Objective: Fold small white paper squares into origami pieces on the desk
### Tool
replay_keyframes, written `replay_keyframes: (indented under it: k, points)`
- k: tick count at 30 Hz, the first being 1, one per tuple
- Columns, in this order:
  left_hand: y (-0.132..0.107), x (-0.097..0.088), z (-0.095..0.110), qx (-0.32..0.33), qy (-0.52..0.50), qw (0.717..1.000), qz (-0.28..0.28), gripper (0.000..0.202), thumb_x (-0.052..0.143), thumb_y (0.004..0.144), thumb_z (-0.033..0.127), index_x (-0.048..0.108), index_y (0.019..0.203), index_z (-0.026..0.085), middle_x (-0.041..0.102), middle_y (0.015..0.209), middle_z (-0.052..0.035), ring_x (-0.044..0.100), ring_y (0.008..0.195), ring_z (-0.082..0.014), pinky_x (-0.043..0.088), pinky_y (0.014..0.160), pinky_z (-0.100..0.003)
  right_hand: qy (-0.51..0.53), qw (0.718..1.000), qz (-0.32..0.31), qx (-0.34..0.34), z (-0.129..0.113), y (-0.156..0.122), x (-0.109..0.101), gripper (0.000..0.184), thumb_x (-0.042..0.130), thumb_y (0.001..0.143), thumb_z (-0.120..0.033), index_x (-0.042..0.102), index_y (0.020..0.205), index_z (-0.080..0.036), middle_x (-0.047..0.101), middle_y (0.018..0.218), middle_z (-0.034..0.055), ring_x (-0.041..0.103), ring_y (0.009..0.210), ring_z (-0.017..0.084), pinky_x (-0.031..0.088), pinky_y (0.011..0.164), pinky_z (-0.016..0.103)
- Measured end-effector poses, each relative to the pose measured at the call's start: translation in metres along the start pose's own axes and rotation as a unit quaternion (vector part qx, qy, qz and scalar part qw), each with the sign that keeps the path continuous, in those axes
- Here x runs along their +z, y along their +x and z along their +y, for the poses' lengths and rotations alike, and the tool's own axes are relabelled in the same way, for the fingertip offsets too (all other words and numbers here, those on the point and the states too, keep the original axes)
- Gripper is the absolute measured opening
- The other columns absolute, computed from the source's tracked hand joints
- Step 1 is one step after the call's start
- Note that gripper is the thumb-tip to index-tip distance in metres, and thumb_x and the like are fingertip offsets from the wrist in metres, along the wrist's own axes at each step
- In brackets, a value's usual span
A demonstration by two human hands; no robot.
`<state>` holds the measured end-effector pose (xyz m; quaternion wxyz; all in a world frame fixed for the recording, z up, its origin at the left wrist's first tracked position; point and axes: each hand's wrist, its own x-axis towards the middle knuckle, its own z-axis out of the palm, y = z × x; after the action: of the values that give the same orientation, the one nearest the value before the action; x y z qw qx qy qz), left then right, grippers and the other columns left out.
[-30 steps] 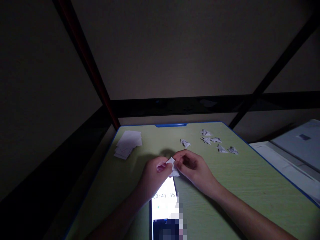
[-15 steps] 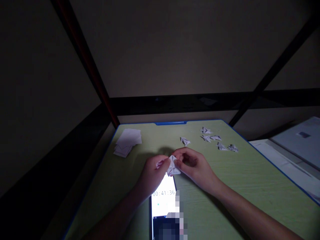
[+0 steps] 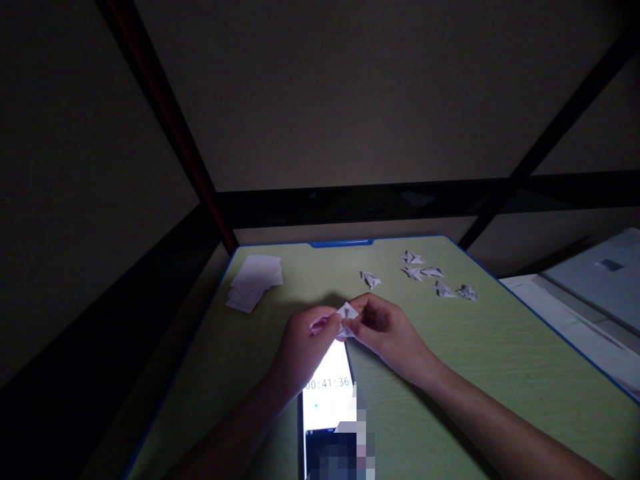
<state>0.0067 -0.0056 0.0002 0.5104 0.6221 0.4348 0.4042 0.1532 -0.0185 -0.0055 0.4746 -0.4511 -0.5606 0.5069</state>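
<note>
A small folded white paper (image 3: 348, 311) is held between both hands over the middle of the green table (image 3: 425, 353). My left hand (image 3: 311, 337) pinches its left side with the thumb on top. Across from it, my right hand (image 3: 383, 328) grips the right side, thumb pressed on a fold near the lower part. The fingertips beneath the paper are mostly hidden. Just below the hands lies a phone (image 3: 327, 393) with a bright screen showing 00:41:36; its upper end is partly covered by the left hand.
A stack of white paper sheets (image 3: 257, 273) sits at the table's far left. Several folded paper figures (image 3: 370, 279) lie toward the far right. A pale flat box-like object (image 3: 600, 267) rests beyond the right edge. A dark-framed wall (image 3: 350, 203) stands behind the table.
The folded paper has turned and shifted slightly upward, and its lower flaps are now mostly behind the fingers. The right thumb has moved inward over it. Both hands keep their hold.
</note>
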Motion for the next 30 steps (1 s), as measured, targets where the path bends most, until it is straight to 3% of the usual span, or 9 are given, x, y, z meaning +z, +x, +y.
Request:
replay_keyframes:
  k: [5,11,15,19,26,30]
  points:
    - [-0.001,0.001,0.0,0.006,0.022,1.0,0.009,0.02,0.052,0.075,0.026,0.06,0.063,0.013,0.058,0.053,-0.0001,0.057,0.057,-0.0133,0.044,0.054,-0.021,0.019,1.0,0.025,-0.002,0.0,0.002,-0.001,0.02,0.067,0.069,-0.03,0.054,0.075,-0.016,0.058,0.063,-0.0016,0.056,0.058,0.012,0.045,0.059,0.028]
    - [0.001,-0.002,-0.006,0.014,0.021,0.999,0.039,0.013,0.055,0.075,0.024,0.06,0.077,0.012,0.063,0.065,-0.0023,0.06,0.06,-0.0134,0.047,0.057,-0.023,0.008,0.999,0.043,-0.004,0.001,0.002,-0.002,0.014,0.065,0.068,-0.025,0.057,0.075,-0.016,0.055,0.063,-0.0025,0.051,0.056,0.01,0.041,0.056,0.026]
    - [0.001,-0.005,-0.001,0.002,0.019,0.999,0.042,0.024,0.05,0.08,0.032,0.053,0.065,0.014,0.057,0.057,0.0004,0.055,0.053,-0.0108,0.045,0.051,-0.02,-0.072,0.995,0.057,-0.05,-0.001,-0.004,0.0,0.01,0.062,0.072,-0.023,0.058,0.077,-0.016,0.055,0.064,-0.0016,0.049,0.058,0.011,0.041,0.056,0.027]
    - [-0.001,-0.005,0.003,-0.011,0.024,1.0,0.005,0.032,0.046,0.083,0.034,0.047,0.057,0.015,0.047,0.048,0.0043,0.046,0.043,-0.0072,0.037,0.043,-0.018,-0.152,0.983,0.054,-0.087,-0.002,-0.008,0.001,0.008,0.061,0.075,-0.021,0.06,0.08,-0.015,0.058,0.067,0.0006,0.05,0.061,0.013,0.041,0.058,0.028]
    - [0.001,-0.011,0.004,-0.012,0.0,0.999,-0.03,0.013,0.052,0.075,0.026,0.054,0.07,0.013,0.054,0.058,0.0015,0.051,0.052,-0.0093,0.041,0.046,-0.019,-0.004,0.999,0.023,-0.025,-0.002,-0.002,-0.003,0.015,0.066,0.071,-0.024,0.063,0.082,-0.015,0.059,0.066,-0.0011,0.052,0.059,0.01,0.042,0.058,0.026]
    - [0.002,-0.011,0.004,-0.008,0.003,1.0,-0.027,0.013,0.053,0.074,0.025,0.054,0.07,0.013,0.055,0.061,0.0001,0.052,0.052,-0.0101,0.042,0.047,-0.02,0.015,1.0,0.005,0.003,-0.005,-0.002,-0.005,0.014,0.066,0.071,-0.025,0.066,0.081,-0.015,0.062,0.067,0.0001,0.054,0.06,0.011,0.042,0.059,0.026]
